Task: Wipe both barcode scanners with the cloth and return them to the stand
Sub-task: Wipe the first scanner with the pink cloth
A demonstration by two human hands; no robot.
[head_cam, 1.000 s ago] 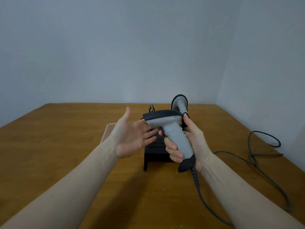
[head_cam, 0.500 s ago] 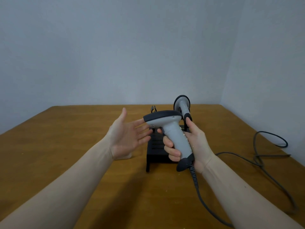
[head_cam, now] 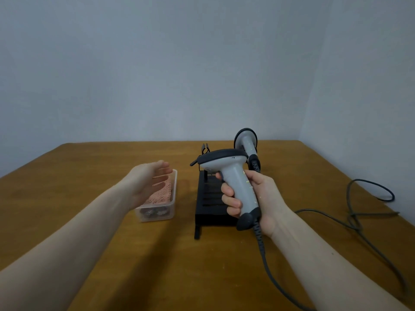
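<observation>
Left hand (head_cam: 150, 181) perhaps above tub (head_cam: 173, 204); scanner (head_cam: 233, 182) gripped.

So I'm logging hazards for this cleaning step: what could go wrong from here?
The held scanner, gripped only by the right hand, trails a cable that could snag on the stand. The left hand reaching over the clear container may tip it while taking the pink cloth. The second scanner, just behind, could get bumped.

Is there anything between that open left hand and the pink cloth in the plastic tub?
Nothing visible. The left hand hovers open right over the clear tub, which has no lid, and the pink cloth lies exposed inside it. The right hand holds a scanner well aside.
</observation>
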